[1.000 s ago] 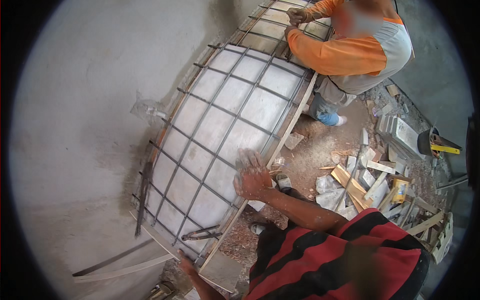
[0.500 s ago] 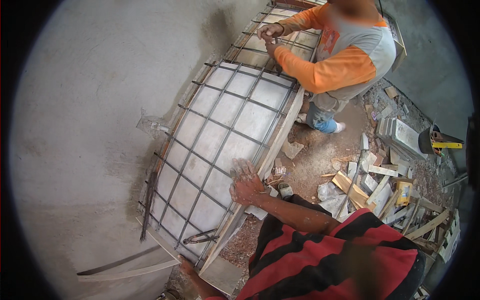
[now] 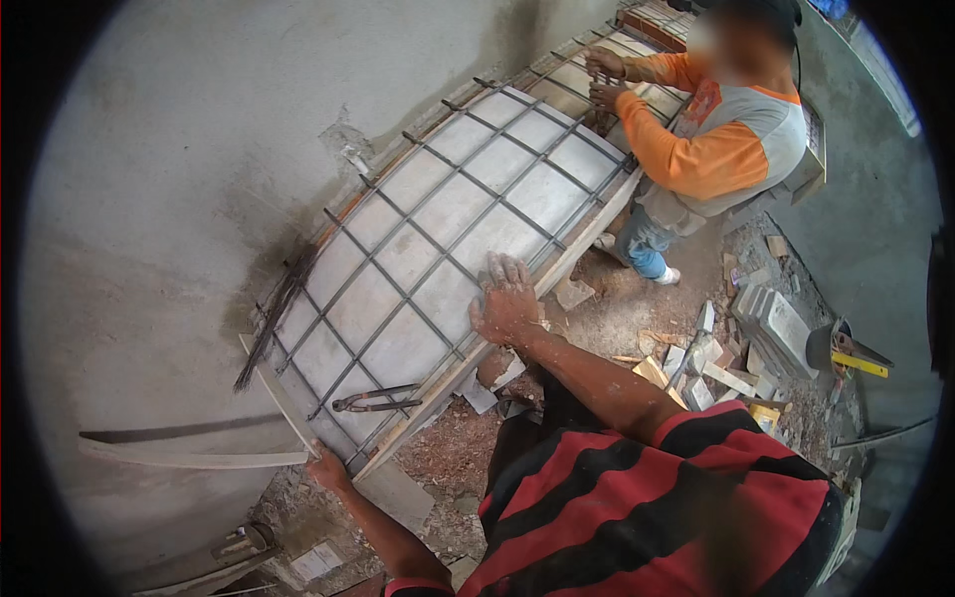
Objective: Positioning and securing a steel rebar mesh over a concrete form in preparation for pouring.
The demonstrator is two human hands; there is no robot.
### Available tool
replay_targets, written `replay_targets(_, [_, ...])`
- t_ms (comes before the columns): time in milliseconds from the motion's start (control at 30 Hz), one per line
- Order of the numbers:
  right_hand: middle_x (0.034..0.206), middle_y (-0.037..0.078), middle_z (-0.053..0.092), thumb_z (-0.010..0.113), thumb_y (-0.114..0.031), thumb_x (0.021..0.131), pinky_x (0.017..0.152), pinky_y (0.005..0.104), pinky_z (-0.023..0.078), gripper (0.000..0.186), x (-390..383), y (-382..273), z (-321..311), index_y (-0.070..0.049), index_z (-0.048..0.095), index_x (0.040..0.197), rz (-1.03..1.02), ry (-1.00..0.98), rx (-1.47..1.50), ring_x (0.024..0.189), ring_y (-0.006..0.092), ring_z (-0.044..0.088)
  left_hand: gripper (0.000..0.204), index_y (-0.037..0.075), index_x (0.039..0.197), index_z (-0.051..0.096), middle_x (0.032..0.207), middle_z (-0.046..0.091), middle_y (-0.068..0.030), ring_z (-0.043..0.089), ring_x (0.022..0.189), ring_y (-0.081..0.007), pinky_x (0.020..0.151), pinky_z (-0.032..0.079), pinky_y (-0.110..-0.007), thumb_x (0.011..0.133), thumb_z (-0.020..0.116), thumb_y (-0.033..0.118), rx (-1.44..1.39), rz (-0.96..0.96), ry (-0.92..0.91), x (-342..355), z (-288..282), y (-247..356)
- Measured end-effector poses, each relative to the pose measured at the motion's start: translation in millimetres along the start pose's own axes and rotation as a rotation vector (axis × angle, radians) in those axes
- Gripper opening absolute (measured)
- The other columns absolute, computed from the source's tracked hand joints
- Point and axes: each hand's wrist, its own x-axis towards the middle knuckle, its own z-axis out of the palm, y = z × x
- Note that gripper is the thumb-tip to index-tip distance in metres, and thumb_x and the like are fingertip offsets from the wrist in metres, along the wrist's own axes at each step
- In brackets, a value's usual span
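Your right hand [image 3: 507,303] lies open, palm down at the near edge of the pale panel [image 3: 487,237], and your left hand [image 3: 326,468] is at the corner of the end board [image 3: 281,396]; whether its fingers close on the wood, you cannot tell. Over the last second your view swings round and more of your left forearm shows, yet both hands keep their places, so the work itself seems little altered. Your right arm reaches forward, thumb out to the left; your left arm is low, well apart from it. Between them, the steel bar grid [image 3: 406,298] spans the panel, the pincers [image 3: 376,401] lying on its near end and a dark wire bundle [image 3: 282,310] at its wall-side corner. Farther off, a co-worker [image 3: 731,149] holds both hands over the far bars, while wood scraps [image 3: 724,376] and stacked slabs [image 3: 781,333] lie on the floor to your right.
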Motion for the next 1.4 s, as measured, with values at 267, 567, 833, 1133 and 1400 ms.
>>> replay_targets(267, [0.156,0.031,0.037,0.054,-0.042,0.090,0.124,0.0532,0.014,0.068,-2,12,7,0.009,0.055,0.136,-0.068,0.046,0.142,0.148,0.0424,0.030,0.051,-0.009,0.104,0.073,0.097,0.074,-0.0262,0.072,0.090,-0.0362,0.082,0.054,-0.050,0.100,0.062,0.041,-0.238,-0.081,0.056,-36,-44,62])
replay_targets(567, [0.152,0.024,0.049,0.050,-0.030,0.103,0.122,0.0381,0.028,0.053,100,110,-22,0.004,0.052,0.143,-0.203,0.002,1.096,0.142,0.0321,0.046,0.038,-0.009,0.112,0.067,0.099,0.073,-0.0171,0.072,0.092,-0.0259,0.078,0.058,-0.036,0.106,0.055,0.026,-0.957,-0.163,0.251,-148,6,114])
replay_targets(833, [0.160,0.022,0.038,0.038,-0.050,0.107,0.126,0.0454,0.020,0.074,291,169,-26,0.007,0.037,0.152,-0.223,-0.135,1.481,0.152,0.0309,0.032,0.037,-0.003,0.116,0.067,0.105,0.074,-0.0117,0.072,0.094,-0.0205,0.082,0.052,-0.030,0.108,0.053,0.031,-0.794,-0.189,-0.311,-198,-3,294])
replay_targets(1133, [0.158,0.026,0.039,0.034,-0.029,0.105,0.127,0.0383,0.022,0.062,393,145,8,0.014,0.036,0.148,-0.016,-0.201,1.675,0.150,0.0333,0.034,0.034,-0.001,0.108,0.069,0.096,0.074,-0.0096,0.072,0.088,-0.0178,0.077,0.053,-0.028,0.107,0.056,0.030,-0.744,-0.267,-0.249,-250,-17,317])
replay_targets(1400, [0.158,0.022,0.041,0.048,-0.032,0.100,0.126,0.0382,0.020,0.065,405,129,-2,0.010,0.041,0.148,-0.020,-0.165,1.846,0.151,0.0309,0.034,0.057,-0.006,0.129,0.061,0.123,0.068,-0.0201,0.066,0.116,-0.0297,0.099,0.053,-0.041,0.109,0.044,0.044,-0.824,-0.127,-0.202,-210,-11,303])
